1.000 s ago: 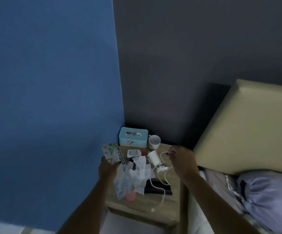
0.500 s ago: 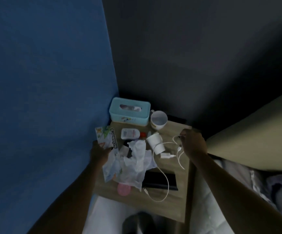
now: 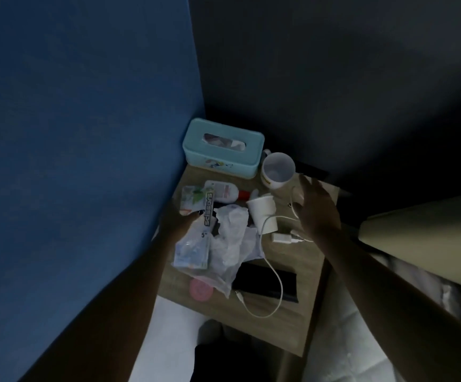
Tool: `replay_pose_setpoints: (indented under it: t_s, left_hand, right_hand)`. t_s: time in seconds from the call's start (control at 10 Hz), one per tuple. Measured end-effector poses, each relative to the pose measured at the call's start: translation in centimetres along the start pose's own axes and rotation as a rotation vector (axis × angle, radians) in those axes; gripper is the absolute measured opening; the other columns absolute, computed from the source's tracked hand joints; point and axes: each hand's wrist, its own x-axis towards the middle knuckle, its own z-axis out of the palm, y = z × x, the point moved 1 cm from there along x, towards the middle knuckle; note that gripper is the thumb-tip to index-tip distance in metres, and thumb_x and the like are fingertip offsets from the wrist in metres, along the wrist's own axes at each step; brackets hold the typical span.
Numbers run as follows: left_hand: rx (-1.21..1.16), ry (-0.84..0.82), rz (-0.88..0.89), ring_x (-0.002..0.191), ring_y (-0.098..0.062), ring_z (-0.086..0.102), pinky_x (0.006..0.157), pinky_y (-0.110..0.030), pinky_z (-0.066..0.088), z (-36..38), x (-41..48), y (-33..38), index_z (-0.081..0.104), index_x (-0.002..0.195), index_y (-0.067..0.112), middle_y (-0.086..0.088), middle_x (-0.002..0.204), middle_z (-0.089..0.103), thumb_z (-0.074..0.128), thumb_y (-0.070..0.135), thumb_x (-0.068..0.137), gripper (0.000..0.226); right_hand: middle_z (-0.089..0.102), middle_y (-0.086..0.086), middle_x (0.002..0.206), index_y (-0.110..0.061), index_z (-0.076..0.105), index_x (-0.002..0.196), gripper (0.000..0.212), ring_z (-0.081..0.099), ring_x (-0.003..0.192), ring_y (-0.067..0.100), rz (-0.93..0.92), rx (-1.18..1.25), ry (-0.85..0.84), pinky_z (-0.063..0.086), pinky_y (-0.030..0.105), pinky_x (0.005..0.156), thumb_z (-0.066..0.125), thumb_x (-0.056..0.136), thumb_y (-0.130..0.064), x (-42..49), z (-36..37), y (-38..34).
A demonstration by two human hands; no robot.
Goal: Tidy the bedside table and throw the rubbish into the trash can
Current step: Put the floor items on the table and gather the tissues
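Where rubbish lies: wrappers point(image 3: 193, 249) and crumpled plastic point(image 3: 234, 238), left half of worktop point(image 3: 301, 271).
Left hand point(image 3: 177, 221): thumb and fingers grip the wrappers.
Right hand point(image 3: 316, 210): fingers spread by white cable point(image 3: 281, 290); whether it holds the cable cannot be told.
Risk: a tugged cable, lying across the paper cup point(image 3: 262, 213), could roll it or knock the mug point(image 3: 277, 172).
Writing: "5''" on the clear packet; black strip lettering illegible.

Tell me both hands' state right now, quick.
Left hand: grips the printed wrapper.
Right hand: blurred, fingers spread by the white cable; whether it holds it cannot be told.
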Motion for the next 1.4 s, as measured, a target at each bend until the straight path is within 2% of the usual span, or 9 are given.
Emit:
replay_pose_setpoints:
  t_s: [0.1,0.4,0.6,0.7,0.9,1.1,1.2,1.3,1.4]
  left_hand:
    - [0.070,0.004,0.034,0.129,-0.035,0.046,0.100,-0.053,0.046,-0.1,0.2,0.5,0.027,0.147,0.008,-0.019,0.149,0.037,0.078,0.035,0.073,0.094]
    - [0.097,0.106,0.167,0.120,-0.032,0.054,0.097,-0.035,0.043,-0.8,-2.4,2.7,0.047,0.133,0.004,-0.016,0.131,0.057,0.072,0.021,0.082,0.059]
    - [0.169,0.132,0.192,0.090,-0.027,0.070,0.080,-0.033,0.055,-4.1,-7.4,4.0,0.066,0.088,0.020,-0.010,0.093,0.074,0.058,0.020,0.090,0.009]
    - [0.112,0.134,0.134,0.089,-0.028,0.068,0.078,-0.030,0.053,-5.7,-11.3,4.3,0.051,0.070,0.030,-0.005,0.089,0.069,0.052,0.018,0.092,0.025]
    - [0.122,0.226,0.159,0.074,-0.021,0.069,0.063,-0.023,0.044,-6.8,-16.0,1.5,0.057,0.073,0.022,-0.007,0.079,0.073,0.049,0.015,0.093,0.023]
    - [0.039,0.263,0.172,0.049,0.010,0.048,0.050,-0.005,0.038,-5.9,-18.2,-1.1,0.056,0.078,0.026,0.007,0.069,0.067,0.053,0.021,0.094,0.017]
    - [0.015,0.346,0.185,0.065,-0.004,0.062,0.065,-0.020,0.045,-4.9,-15.8,-2.4,0.064,0.086,0.018,0.003,0.075,0.071,0.050,0.023,0.095,0.016]
    - [-0.004,0.381,0.268,0.087,-0.024,0.069,0.075,-0.030,0.050,-3.4,-14.2,-2.9,0.064,0.092,0.012,-0.008,0.088,0.075,0.051,0.023,0.093,0.017]
    - [-0.041,0.436,0.284,0.087,-0.029,0.068,0.075,-0.035,0.052,-0.4,-13.7,-4.3,0.064,0.090,0.014,-0.012,0.087,0.075,0.052,0.025,0.092,0.016]
  right_hand:
    - [0.029,0.017,0.154,-0.013,0.022,0.150,0.075,0.034,0.139,0.031,0.070,0.028,0.013,0.039,0.041,0.107,0.064,0.089,-0.027,0.4,0.3,-0.2]
    - [0.060,0.014,0.125,-0.010,0.051,0.130,0.046,0.061,0.110,0.028,-0.009,-0.074,0.110,0.052,0.039,0.085,0.062,0.090,-0.029,-0.1,-0.7,-1.1]
    - [0.070,0.008,0.086,-0.013,0.061,0.092,0.030,0.067,0.080,0.023,-0.105,-0.041,0.175,0.049,0.029,0.064,0.047,0.094,-0.039,-2.7,-4.4,-3.3]
    - [0.070,0.007,0.083,-0.014,0.059,0.086,0.029,0.068,0.078,0.022,-0.120,-0.070,0.115,0.042,0.028,0.060,0.043,0.096,-0.036,-4.4,-5.9,-4.9]
    - [0.067,0.006,0.091,-0.018,0.057,0.091,0.025,0.060,0.078,0.022,-0.074,-0.004,-0.005,0.036,0.027,0.064,0.039,0.098,-0.034,-7.3,-7.4,-7.9]
    - [0.057,-0.004,0.077,-0.031,0.045,0.068,0.026,0.060,0.078,0.020,-0.077,0.173,-0.096,0.040,0.026,0.067,0.048,0.094,-0.035,-8.4,-5.0,-9.3]
    - [0.067,0.003,0.088,-0.024,0.063,0.085,0.021,0.065,0.085,0.027,-0.179,0.137,-0.084,0.051,0.033,0.072,0.047,0.092,-0.036,-7.3,-3.8,-9.8]
    - [0.061,0.004,0.084,-0.017,0.061,0.093,0.025,0.060,0.078,0.028,-0.266,0.051,0.014,0.044,0.031,0.065,0.042,0.096,-0.033,-6.2,-2.3,-9.9]
    - [0.065,0.009,0.084,-0.012,0.060,0.088,0.023,0.061,0.077,0.027,-0.377,0.026,0.154,0.035,0.028,0.061,0.047,0.095,-0.029,-5.9,0.7,-9.1]
